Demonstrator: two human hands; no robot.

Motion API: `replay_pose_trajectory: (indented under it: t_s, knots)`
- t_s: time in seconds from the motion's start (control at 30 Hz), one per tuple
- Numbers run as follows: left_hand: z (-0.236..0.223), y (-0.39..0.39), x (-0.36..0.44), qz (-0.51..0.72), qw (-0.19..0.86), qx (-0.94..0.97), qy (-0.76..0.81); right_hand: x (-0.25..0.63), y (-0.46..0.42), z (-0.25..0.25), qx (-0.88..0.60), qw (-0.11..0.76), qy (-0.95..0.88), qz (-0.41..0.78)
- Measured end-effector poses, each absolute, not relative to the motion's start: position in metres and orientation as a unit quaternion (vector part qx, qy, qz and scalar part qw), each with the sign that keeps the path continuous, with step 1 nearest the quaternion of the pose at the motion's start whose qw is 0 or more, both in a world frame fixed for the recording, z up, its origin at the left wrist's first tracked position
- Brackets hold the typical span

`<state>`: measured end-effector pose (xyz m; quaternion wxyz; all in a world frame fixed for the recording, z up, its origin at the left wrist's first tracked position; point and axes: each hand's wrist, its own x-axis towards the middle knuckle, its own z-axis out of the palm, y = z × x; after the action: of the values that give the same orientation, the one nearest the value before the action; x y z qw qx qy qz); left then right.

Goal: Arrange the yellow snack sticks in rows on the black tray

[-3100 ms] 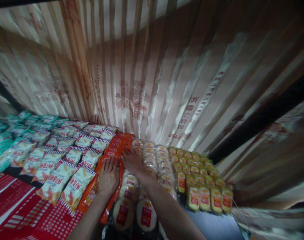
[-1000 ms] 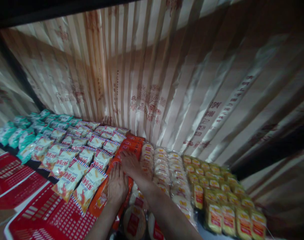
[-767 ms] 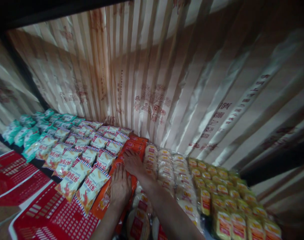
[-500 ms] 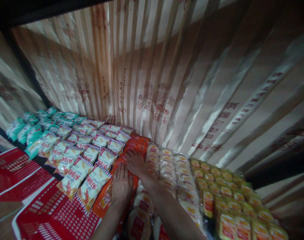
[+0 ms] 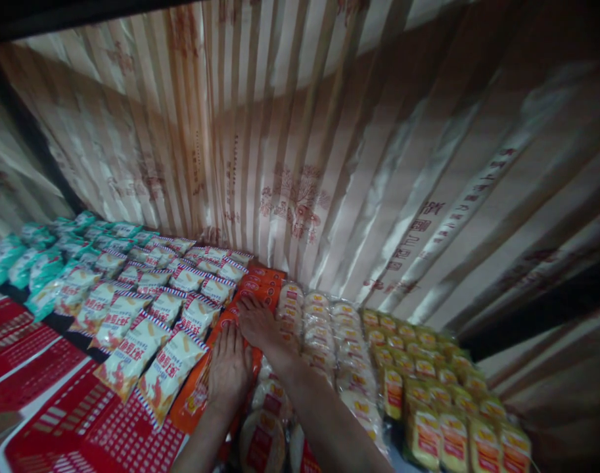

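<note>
My left hand (image 5: 229, 369) lies flat on a row of orange snack packets (image 5: 194, 394), its fingers stretched out and side by side. A little farther back, my right hand (image 5: 258, 322) rests palm down on the same row, fingers extended. Neither hand grips anything. Overlapping orange packets (image 5: 263, 282) show behind the right hand, while my palms hide those in the middle. White snack bags with striped edges (image 5: 164, 368) lie close on the left. To the right, round flat cakes in clear wrap (image 5: 263, 437) sit partly beneath my right forearm.
Teal bags (image 5: 43, 269) stand at the far left. Yellow packets (image 5: 425, 430) fill the right side. Red perforated baskets (image 5: 97, 420) stand along the front left edge. Pleated printed paper (image 5: 300, 151) hangs behind the goods, under a dark frame bar (image 5: 83, 16).
The whole view has shifted, so the goods and hands appear slightly farther left. Both hands stay flat on the orange packets, with little change in position against them.
</note>
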<state>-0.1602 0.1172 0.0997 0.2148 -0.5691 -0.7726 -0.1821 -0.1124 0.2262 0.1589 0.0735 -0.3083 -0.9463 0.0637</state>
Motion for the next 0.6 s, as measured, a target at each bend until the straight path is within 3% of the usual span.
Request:
replay_pose_trajectory:
  t_s: [0.6]
  knots:
    - [0.097, 0.117, -0.161, -0.219, 0.219, -0.57, -0.761, -0.113, 0.234, 0.149, -0.271, 0.083, -0.957, 0.064]
